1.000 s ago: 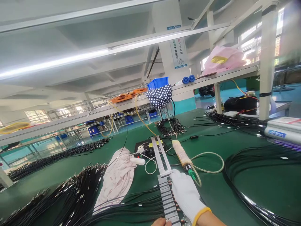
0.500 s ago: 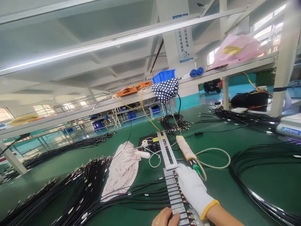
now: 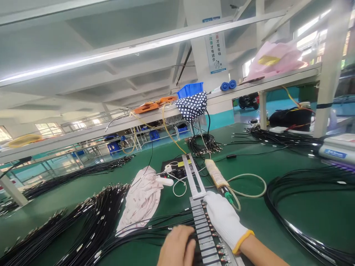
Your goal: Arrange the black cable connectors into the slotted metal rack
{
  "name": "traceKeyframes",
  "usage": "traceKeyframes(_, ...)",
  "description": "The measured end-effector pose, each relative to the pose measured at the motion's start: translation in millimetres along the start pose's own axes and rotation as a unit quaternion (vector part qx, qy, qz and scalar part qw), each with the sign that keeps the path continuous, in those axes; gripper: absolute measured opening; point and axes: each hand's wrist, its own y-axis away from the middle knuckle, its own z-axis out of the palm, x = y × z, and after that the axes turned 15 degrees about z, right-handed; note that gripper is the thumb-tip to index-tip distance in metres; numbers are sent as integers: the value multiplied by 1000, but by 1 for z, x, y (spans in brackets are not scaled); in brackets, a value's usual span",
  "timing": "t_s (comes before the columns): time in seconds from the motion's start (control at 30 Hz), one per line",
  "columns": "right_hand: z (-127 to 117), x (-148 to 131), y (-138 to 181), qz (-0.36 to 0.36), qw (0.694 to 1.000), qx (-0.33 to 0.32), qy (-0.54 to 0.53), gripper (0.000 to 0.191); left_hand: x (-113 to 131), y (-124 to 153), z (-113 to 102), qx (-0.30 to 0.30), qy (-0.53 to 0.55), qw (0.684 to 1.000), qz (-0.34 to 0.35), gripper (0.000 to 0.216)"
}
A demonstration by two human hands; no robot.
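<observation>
My right hand (image 3: 223, 218), in a white knit glove with a yellow cuff, lies flat on the right side of a long metal slotted fixture (image 3: 202, 228) that holds cable ends. My bare left hand (image 3: 177, 246) rests at the fixture's left edge, over thin black cables (image 3: 163, 231) running into the slots. Whether its fingers pinch a cable is hidden. A tan-wrapped tool with a green tip (image 3: 219, 178) lies just beyond the gloved fingertips.
Bundles of black cables (image 3: 91, 221) cover the green table (image 3: 277, 207) at left; a big black coil (image 3: 305, 192) lies at right. A pale cloth (image 3: 142, 197), a small black box (image 3: 177, 169) and a cream hose loop (image 3: 249, 184) sit ahead. A shelf (image 3: 166, 114) runs above.
My left hand has come up from the bottom edge and moved onto the cables beside the fixture. The gloved right hand stays on the fixture. The view has dipped slightly.
</observation>
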Motion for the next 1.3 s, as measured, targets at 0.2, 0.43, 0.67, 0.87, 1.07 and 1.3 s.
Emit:
traceKeyframes(0.2,2,-1,-2,22,998,-3,-52,50,-56,-36,-5,-116,174,931,-299,33)
traceKeyframes(0.43,10,4,-5,29,992,9,-124,40,-93,-70,11,-222,287,873,-324,30)
traceKeyframes(0.67,7,7,-3,41,989,-13,-141,42,-103,-77,10,-294,391,801,-345,19)
traceKeyframes(0.87,13,10,-4,37,990,-11,-138,42,-99,-80,-22,-344,316,806,-365,10)
traceKeyframes(1.07,11,11,-3,22,991,-7,-131,41,-118,-51,-47,-413,257,794,-364,21)
traceKeyframes(1.3,1,10,0,32,992,-26,-121,38,-134,-22,-22,-339,246,869,-265,32)
